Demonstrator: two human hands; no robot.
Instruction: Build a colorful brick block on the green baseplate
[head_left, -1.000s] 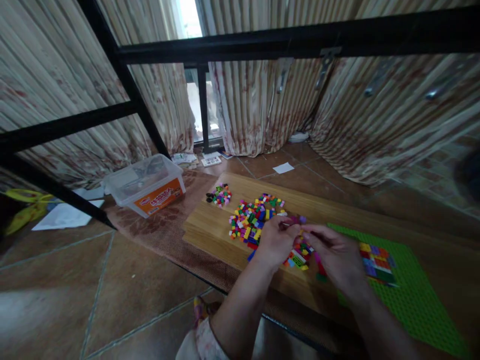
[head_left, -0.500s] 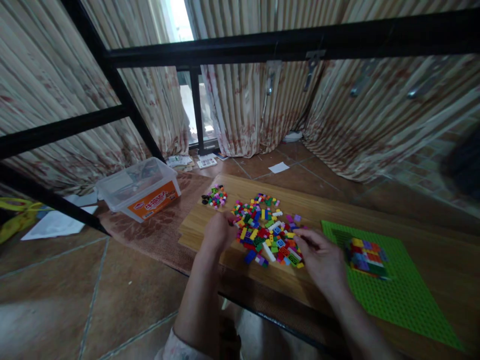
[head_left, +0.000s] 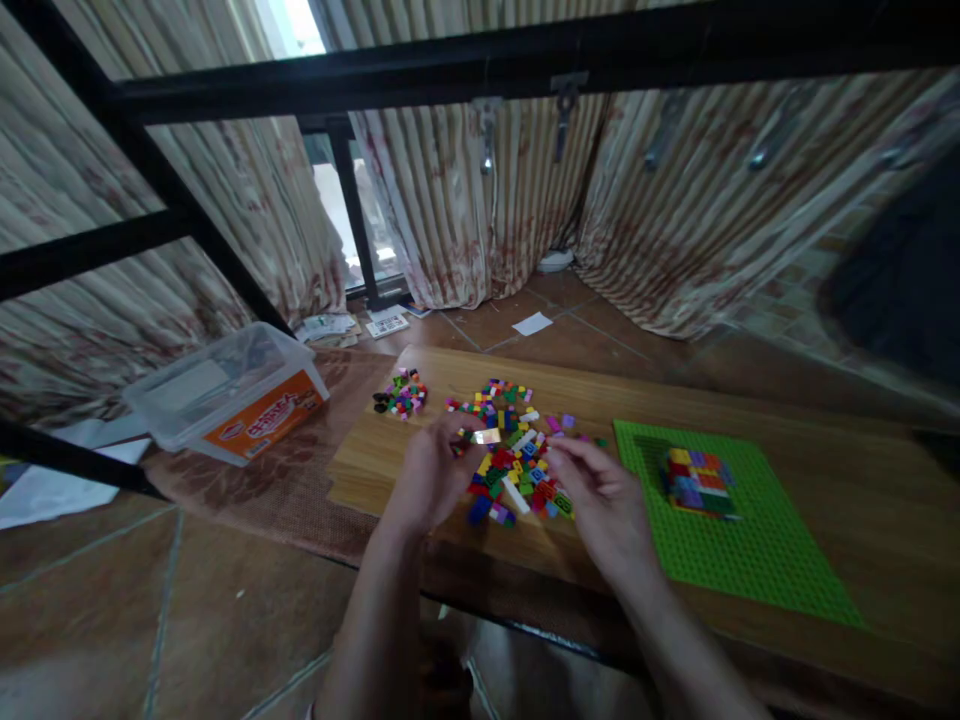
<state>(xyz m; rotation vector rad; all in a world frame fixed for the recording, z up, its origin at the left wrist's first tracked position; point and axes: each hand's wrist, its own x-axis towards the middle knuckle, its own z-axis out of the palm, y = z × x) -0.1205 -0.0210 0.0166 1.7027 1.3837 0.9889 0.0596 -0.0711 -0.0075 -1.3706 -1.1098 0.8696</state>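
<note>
A loose heap of small coloured toy bricks [head_left: 516, 475] lies on the wooden tabletop between my hands. My left hand [head_left: 431, 475] is closed at the heap's left side, with a long whitish brick [head_left: 487, 437] at its fingertips. On the right side, my right hand [head_left: 604, 500] has its thumb and fingers pinched together at the heap's edge; what is between them is too small to make out. A block built of many-coloured bricks [head_left: 699, 482] stands on the green studded baseplate [head_left: 772, 560], to the right of my right hand.
A smaller group of pieces [head_left: 405, 395] lies at the tabletop's far left. Beyond the wooden tabletop [head_left: 360, 455], a clear plastic box [head_left: 225, 390] with an orange label rests on a brown mat. A black metal frame [head_left: 360, 85] crosses above, with curtains behind.
The view has turned a little to the right, so things appear shifted left. The whitish brick now shows at my left fingertips. My right hand remains pinched by the heap.
</note>
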